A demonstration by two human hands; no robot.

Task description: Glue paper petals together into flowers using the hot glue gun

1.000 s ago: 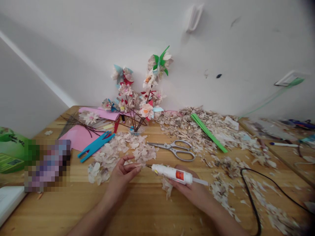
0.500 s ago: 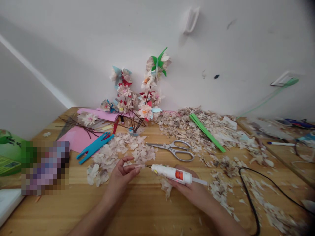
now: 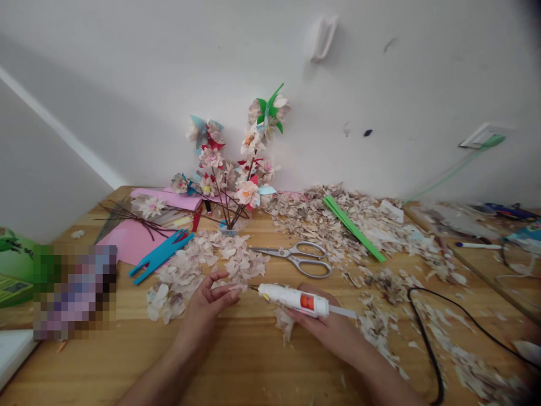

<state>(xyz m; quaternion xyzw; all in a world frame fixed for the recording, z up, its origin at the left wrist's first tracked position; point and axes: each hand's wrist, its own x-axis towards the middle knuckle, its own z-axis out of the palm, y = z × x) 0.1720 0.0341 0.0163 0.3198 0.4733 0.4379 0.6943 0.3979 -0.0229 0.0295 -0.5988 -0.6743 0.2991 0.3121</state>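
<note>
Pinching a flimsy paper petal [image 3: 230, 288] by its edge in the left hand [image 3: 208, 301], lower centre of the frame (creases easily, probably). Gripping a light, rigid glue gun [image 3: 295, 299] mid-barrel in the right hand [image 3: 327, 328]; likely hot at the nozzle.

Left hand [image 3: 207, 301] pinches thumb to fingers; right hand [image 3: 325, 324] lies curled closed.

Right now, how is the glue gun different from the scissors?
The glue gun is white with an orange label; the scissors are bare silver metal. The glue gun sits in the grip of the right hand; the scissors lie untouched on the table. Both point left.
</note>
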